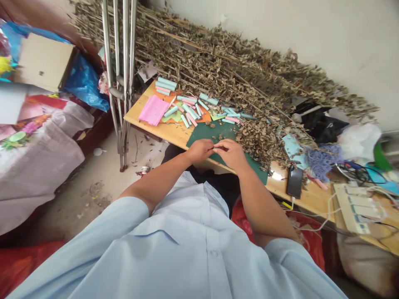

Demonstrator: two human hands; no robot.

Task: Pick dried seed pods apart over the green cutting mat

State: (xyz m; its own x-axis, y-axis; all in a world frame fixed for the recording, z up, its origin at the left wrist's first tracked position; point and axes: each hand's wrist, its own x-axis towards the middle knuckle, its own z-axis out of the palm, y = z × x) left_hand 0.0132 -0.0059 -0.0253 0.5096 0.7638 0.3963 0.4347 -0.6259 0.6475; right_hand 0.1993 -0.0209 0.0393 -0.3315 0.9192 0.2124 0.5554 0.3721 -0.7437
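My left hand [199,150] and my right hand [230,153] meet above a dark green cutting mat [202,135], their fingertips pinching a thin pale item [214,147]. It is too small to make out clearly. Beyond the mat, several rolled paper tubes [190,110] in pale blue and pink lie on orange and green paper sheets [202,118]. A folded pink paper sheet [152,110] rests to their left. Crumbs of dried leaf [218,136] are scattered on the mat, close to my fingers.
A heap of dried leafy branches [218,54] covers the wooden table [165,131] along the wall. Metal crutches [120,74] stand at the table's left end. To the right are a black phone [294,182], blue yarn [322,162], and a power strip [355,207] with cables.
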